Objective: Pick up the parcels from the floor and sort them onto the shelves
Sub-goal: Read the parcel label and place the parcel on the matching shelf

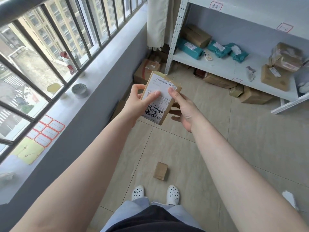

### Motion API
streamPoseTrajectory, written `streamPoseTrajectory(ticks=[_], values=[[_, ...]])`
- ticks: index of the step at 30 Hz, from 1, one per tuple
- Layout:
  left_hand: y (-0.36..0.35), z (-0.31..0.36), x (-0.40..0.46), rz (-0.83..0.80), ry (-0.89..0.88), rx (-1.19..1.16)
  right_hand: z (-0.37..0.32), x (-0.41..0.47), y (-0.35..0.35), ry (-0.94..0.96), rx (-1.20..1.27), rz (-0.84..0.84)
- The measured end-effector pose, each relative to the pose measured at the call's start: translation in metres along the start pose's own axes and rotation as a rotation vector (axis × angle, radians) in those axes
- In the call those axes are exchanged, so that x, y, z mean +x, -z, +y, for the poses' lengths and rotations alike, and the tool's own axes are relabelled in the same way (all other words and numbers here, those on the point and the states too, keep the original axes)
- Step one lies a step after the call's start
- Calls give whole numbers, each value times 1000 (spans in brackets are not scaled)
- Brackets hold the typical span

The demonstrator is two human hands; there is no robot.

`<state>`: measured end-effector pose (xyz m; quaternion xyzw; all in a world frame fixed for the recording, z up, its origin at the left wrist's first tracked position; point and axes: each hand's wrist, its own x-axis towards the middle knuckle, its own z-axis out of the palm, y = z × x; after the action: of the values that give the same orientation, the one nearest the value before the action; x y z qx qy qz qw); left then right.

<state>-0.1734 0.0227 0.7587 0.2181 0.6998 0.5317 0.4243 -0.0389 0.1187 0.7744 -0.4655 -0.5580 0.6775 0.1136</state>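
I hold a small brown cardboard parcel (163,91) with a white shipping label facing me, at mid-frame above the tiled floor. My left hand (139,102) grips its left edge, thumb on the label. My right hand (181,106) holds the right edge, thumb on top and fingers underneath. A second small brown parcel (160,170) lies on the floor just in front of my feet. The white metal shelf (222,66) stands at the upper right, carrying teal bags (189,48) and brown boxes (195,36).
A barred window and a grey sill (80,104) with cups and label sheets run along the left. More cardboard boxes (219,80) sit on the floor under the shelf and in the corner (145,71). White shoes (173,195) mark my feet.
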Motion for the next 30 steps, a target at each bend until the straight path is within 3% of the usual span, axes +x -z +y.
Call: streamPoseTrajectory(ticks=[6,12,14,17,19,22,24,30], values=[[14,15,3,-51,-23,216,-2,4,11,13,-70,23],[26,32,11,-173,-70,360,-15,-2,18,88,-164,-117],[21,33,9,-96,-103,405,-12,-4,14,110,-92,-57],[1,23,3,288,-180,503,-8,-7,6,91,59,103],[-15,20,-7,411,-73,314,-4,-8,-1,64,144,161],[-28,16,-12,364,285,-122,4,-10,-9,53,220,201],[-28,14,-12,343,416,-290,7,-11,-11,56,251,216],[-33,12,-14,285,390,-566,11,-18,-26,20,399,220]])
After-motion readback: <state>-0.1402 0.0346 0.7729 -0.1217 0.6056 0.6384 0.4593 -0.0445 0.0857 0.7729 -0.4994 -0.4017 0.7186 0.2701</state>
